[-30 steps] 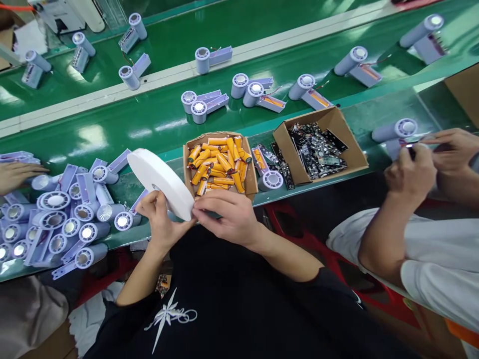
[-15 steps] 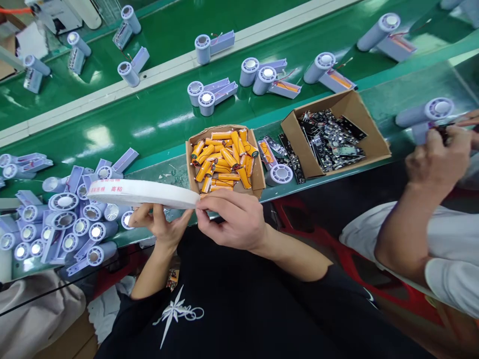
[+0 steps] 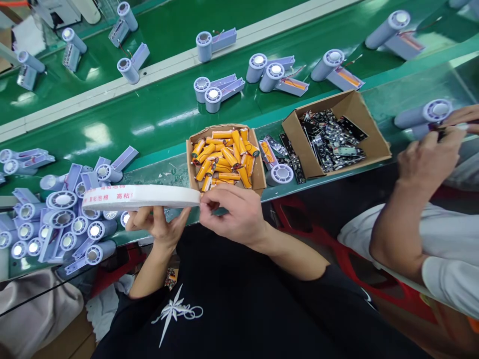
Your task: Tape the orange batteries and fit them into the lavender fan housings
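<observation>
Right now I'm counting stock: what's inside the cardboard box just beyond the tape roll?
The cardboard box holds a loose heap of orange battery cells with thin wires. Lower layers and the box floor are covered.

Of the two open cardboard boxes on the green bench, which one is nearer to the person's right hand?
The cardboard box of orange cells, just beyond the right hand. The box of circuit boards sits farther right.

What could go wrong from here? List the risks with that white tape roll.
1. The white tape roll lies flat on the left hand fingers only; it might tip onto the pile of lilac fan housings beneath.
2. The right hand pinches the roll's edge right beside the box of orange battery cells; a loose sticky end might catch a cell or its wires.
</observation>
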`<act>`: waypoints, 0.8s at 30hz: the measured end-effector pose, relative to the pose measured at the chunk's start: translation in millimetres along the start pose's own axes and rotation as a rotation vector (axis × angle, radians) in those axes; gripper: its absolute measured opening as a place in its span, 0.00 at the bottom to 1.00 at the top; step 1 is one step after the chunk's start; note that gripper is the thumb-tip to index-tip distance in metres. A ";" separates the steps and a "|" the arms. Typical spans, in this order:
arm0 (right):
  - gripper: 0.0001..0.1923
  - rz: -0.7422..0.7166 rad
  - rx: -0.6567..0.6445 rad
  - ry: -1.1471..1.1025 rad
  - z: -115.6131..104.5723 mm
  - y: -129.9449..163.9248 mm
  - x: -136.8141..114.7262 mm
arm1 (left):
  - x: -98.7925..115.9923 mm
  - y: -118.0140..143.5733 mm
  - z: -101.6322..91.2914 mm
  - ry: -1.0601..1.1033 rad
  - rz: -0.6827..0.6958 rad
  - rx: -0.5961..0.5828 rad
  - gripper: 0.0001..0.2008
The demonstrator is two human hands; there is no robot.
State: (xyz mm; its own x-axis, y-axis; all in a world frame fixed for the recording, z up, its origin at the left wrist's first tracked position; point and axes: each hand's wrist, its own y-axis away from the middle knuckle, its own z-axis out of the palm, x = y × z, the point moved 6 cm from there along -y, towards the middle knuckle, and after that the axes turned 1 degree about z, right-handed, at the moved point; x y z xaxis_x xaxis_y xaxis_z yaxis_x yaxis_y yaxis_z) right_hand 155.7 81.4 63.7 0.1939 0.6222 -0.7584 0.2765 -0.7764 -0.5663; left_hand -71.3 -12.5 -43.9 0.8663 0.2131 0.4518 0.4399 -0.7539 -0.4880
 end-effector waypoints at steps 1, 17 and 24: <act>0.09 0.024 0.018 -0.078 0.6 0.0 2.6 | 3.8 -0.2 -1.7 -0.007 0.007 0.018 0.42; 0.05 -0.115 0.053 -0.176 -0.9 -5.5 -2.9 | 39.2 -17.1 -19.4 0.096 0.147 0.135 0.45; 0.06 -0.182 0.030 -0.053 2.1 -10.6 -18.2 | 37.8 -3.0 -19.8 0.010 0.219 0.209 0.38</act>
State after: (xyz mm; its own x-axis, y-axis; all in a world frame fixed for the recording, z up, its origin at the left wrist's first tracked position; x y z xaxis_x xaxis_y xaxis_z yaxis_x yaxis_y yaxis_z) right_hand 147.3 78.0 82.8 0.0934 0.7469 -0.6584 0.2741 -0.6550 -0.7042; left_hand -44.6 -14.6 -10.6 0.9440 0.0524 0.3258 0.2828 -0.6369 -0.7172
